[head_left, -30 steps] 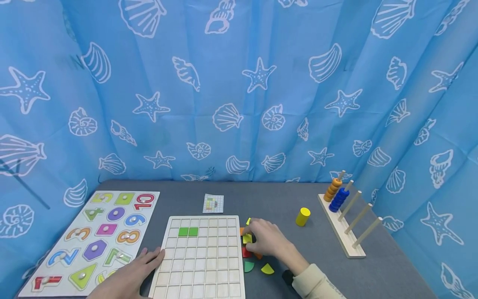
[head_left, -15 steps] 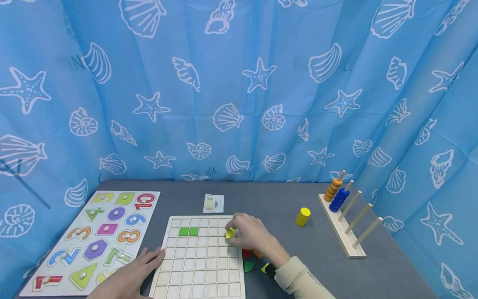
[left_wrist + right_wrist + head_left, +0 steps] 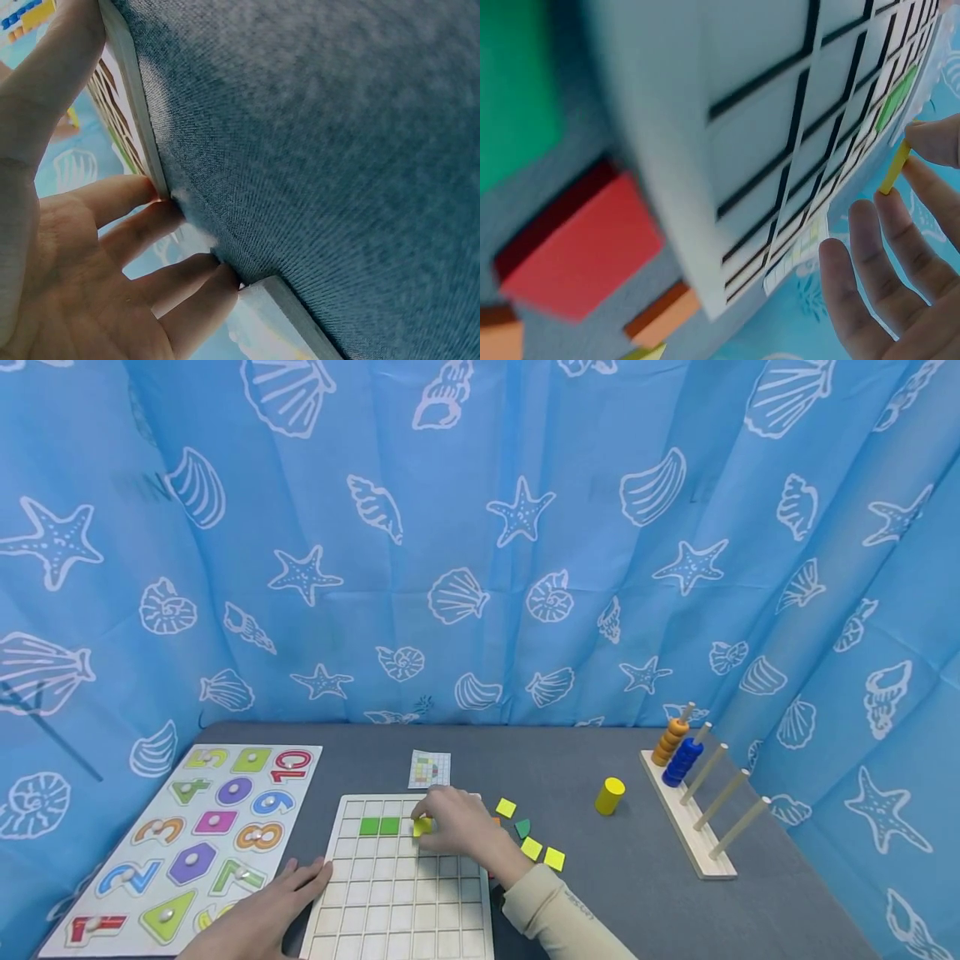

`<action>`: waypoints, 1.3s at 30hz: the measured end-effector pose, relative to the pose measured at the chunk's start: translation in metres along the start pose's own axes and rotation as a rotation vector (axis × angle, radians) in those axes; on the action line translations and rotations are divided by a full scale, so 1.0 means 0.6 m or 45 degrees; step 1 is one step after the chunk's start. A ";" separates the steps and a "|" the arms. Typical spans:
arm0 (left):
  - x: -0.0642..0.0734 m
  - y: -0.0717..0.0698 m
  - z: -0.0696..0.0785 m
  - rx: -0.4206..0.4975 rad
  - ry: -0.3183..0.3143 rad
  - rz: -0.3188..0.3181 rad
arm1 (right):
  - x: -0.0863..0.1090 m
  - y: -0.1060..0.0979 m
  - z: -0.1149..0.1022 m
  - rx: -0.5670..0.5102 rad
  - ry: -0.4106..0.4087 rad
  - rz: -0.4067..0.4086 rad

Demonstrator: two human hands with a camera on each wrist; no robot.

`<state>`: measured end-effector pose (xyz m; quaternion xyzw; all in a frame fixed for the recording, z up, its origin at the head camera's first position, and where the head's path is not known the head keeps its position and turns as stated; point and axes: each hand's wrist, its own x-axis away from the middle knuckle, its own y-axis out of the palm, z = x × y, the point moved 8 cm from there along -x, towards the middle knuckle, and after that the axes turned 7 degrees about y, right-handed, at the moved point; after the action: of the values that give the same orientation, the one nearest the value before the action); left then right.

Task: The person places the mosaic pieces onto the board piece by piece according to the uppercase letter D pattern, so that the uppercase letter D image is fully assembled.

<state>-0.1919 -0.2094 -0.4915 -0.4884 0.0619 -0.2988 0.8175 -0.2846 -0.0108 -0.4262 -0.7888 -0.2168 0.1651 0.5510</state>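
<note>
My right hand [image 3: 461, 827] pinches a yellow square tile [image 3: 422, 827] between thumb and fingers, over the upper rows of the white gridded board [image 3: 375, 893]. In the right wrist view this tile [image 3: 895, 166] shows edge-on. Two green square tiles [image 3: 379, 826] lie side by side in a row of the board, left of the held tile. At the board's left edge rests my left hand [image 3: 262, 910]. Its fingers are extended in the left wrist view, with fingertips [image 3: 146, 187] at the board's side [image 3: 135, 112].
Right of the board lie yellow tiles [image 3: 554, 859], a dark green piece [image 3: 522, 828] and a red block [image 3: 581, 244]. A printed pattern card [image 3: 430, 769] lies behind it. A number puzzle [image 3: 187, 852] stands left; a yellow cylinder [image 3: 610, 796] and a peg stacker [image 3: 686, 814] are right.
My right hand has picked a yellow tile from the loose pieces and carried it left over the board. My left hand has stayed at the board's edge.
</note>
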 end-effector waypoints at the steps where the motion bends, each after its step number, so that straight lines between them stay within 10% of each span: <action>1: 0.000 0.001 -0.001 0.002 -0.007 -0.005 | -0.003 0.004 -0.003 -0.002 0.004 -0.008; 39: 0.000 0.002 -0.002 0.009 -0.017 -0.010 | -0.031 0.035 -0.014 0.022 0.072 -0.015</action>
<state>-0.1920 -0.2097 -0.4928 -0.4876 0.0536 -0.2990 0.8185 -0.2931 -0.0334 -0.4427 -0.7871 -0.2044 0.1411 0.5646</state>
